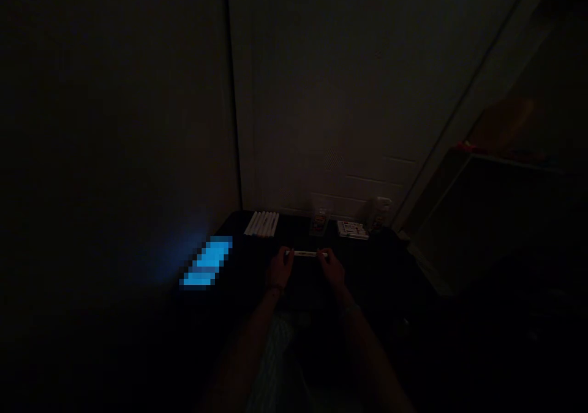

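A white marker lies level between my two hands, above the dark table. My left hand is closed on its left end, and my right hand is closed on its right end. Dark print shows along the middle of the barrel. Farther back on the left, several white markers lie side by side in a row. The dim light hides the details of the fingers.
A glowing blue screen, pixelated, lies at the table's left. Along the back stand a clear package, a flat printed box and another clear package. Walls rise behind and left; a dark cabinet stands right.
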`<action>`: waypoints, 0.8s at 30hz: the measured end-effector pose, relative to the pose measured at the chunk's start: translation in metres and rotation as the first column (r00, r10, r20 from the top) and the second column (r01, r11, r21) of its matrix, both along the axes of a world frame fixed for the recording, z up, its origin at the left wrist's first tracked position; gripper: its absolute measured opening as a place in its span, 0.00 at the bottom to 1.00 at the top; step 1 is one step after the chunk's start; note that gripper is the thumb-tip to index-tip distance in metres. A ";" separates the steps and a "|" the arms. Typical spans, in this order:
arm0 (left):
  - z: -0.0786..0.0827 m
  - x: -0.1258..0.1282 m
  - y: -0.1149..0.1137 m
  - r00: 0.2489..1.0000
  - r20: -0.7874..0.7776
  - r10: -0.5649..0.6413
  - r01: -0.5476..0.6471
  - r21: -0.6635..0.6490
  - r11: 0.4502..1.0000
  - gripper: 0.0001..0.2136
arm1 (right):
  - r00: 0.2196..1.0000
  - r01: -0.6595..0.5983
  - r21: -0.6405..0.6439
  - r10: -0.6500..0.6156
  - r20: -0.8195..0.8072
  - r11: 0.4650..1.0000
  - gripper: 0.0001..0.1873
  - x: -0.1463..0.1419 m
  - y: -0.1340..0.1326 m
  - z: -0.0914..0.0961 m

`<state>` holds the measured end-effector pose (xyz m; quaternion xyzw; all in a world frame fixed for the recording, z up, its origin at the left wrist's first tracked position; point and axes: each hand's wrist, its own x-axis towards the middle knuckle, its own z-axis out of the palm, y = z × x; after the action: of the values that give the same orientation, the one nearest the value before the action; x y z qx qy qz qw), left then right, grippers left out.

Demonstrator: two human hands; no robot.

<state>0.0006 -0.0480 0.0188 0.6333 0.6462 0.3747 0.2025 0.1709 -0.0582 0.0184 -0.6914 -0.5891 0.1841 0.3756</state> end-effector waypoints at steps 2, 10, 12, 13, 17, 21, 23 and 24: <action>0.003 0.001 -0.001 1.000 -0.002 0.004 -0.004 -0.012 1.000 0.17 | 1.000 0.002 -0.005 -0.002 0.001 1.000 0.20 0.000 0.000 0.001; 0.007 0.001 -0.003 0.999 -0.053 0.001 -0.004 -0.056 0.998 0.18 | 1.000 -0.010 -0.012 0.010 0.006 1.000 0.19 0.002 0.002 -0.002; 0.007 0.001 -0.003 0.998 -0.063 0.002 -0.006 -0.056 0.998 0.17 | 1.000 -0.005 0.002 0.005 0.005 1.000 0.19 0.003 0.003 -0.005; 0.007 0.001 -0.003 0.998 -0.070 0.004 -0.008 -0.058 0.998 0.17 | 1.000 -0.007 0.009 0.007 0.004 1.000 0.18 0.003 0.003 -0.006; 0.004 0.001 -0.001 0.996 -0.094 0.012 -0.016 -0.048 0.999 0.16 | 1.000 -0.012 0.006 0.012 0.015 1.000 0.18 0.003 0.004 -0.008; 0.003 0.002 -0.001 0.998 -0.069 0.006 -0.010 -0.044 0.999 0.16 | 1.000 -0.002 -0.022 0.003 0.023 1.000 0.19 0.003 0.004 -0.006; 0.005 0.002 -0.002 0.999 -0.053 0.008 -0.012 -0.060 0.998 0.16 | 1.000 -0.004 -0.016 0.004 0.018 1.000 0.19 0.003 0.003 -0.005; 0.006 0.003 -0.002 0.999 -0.048 0.011 -0.015 -0.073 0.997 0.16 | 1.000 -0.002 -0.013 0.002 0.014 1.000 0.19 0.002 0.003 -0.005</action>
<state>0.0032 -0.0503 0.0252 0.6300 0.6682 0.3369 0.2075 0.1733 -0.0550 0.0139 -0.6944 -0.5914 0.1833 0.3667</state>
